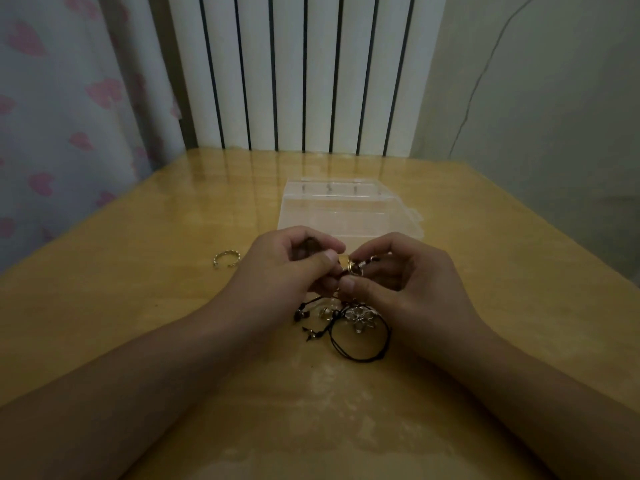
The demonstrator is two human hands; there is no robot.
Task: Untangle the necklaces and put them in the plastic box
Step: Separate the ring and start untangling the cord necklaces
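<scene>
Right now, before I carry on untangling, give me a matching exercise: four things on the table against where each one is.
Things:
1. plastic box
2. gold ring
3. black cord loop
4. tangled jewellery

Places:
A. pinched between left hand and right hand
B. alone on the table, left of the hands
C. beyond the hands
D. on the table under the wrists

Pairs: 1-C, 2-B, 3-D, 4-A

hands (341,271) pinching tangled necklaces (349,306), plastic box (346,209) behind
</scene>
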